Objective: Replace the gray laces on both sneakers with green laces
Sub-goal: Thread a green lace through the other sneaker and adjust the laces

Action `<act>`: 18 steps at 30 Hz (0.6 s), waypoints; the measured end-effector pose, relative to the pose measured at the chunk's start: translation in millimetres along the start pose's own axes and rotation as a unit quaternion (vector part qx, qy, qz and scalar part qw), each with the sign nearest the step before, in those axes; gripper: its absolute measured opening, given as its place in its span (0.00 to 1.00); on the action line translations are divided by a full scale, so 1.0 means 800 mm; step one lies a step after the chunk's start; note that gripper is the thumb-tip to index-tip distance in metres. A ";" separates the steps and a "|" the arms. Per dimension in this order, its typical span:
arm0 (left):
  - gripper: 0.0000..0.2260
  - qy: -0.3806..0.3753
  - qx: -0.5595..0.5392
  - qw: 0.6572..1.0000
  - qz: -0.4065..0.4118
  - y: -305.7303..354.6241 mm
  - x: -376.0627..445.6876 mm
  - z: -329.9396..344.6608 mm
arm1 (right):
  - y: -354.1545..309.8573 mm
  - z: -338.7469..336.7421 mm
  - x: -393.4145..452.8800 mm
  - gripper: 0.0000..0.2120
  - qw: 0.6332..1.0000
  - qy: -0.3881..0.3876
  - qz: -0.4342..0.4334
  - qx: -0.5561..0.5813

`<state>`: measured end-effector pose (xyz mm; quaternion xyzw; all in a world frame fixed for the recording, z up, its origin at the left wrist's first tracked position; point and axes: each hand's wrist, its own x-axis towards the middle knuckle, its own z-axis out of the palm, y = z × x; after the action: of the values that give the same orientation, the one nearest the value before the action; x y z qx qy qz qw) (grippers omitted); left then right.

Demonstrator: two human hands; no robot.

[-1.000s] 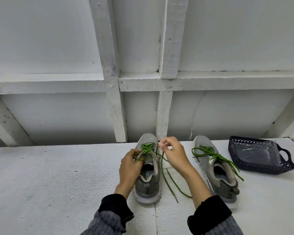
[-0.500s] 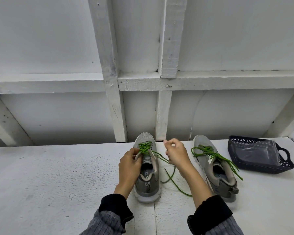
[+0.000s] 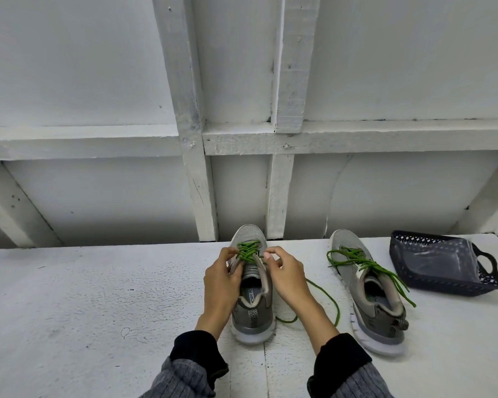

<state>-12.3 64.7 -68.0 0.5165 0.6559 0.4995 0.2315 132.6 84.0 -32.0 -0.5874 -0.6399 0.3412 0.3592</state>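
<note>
Because the lace (image 3: 322, 294) is limp and light, both hands, left (image 3: 222, 280) and right (image 3: 288, 275), pinch it at the shoe's (image 3: 252, 308) eyelets, best near the tip.

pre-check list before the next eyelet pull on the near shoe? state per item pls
1. Left hand steadies the left sneaker: ok.
2. Right hand pinches the green lace by the top eyelets: cannot tell, fingers hide it.
3. Loose lace tail lies free on the table: ok.
4. Right sneaker already laced green: ok, untied.
5. Basket out of the way: ok.
</note>
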 end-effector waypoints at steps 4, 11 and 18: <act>0.07 0.015 -0.016 1.000 -0.001 -0.004 -0.001 0.001 | 0.005 0.003 0.001 0.05 1.000 0.004 0.000 -0.024; 0.09 0.007 -0.001 1.000 0.022 -0.010 0.003 0.001 | 0.000 -0.003 -0.005 0.08 0.989 -0.018 0.027 -0.143; 0.05 -0.094 -0.003 0.996 0.002 -0.007 0.017 -0.017 | 0.012 -0.004 0.003 0.05 0.994 -0.040 0.017 -0.104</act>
<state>-30.8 71.9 -65.3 0.5617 0.6285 0.4510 0.2933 140.3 87.4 -38.1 -0.6184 -0.6754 0.3021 0.2650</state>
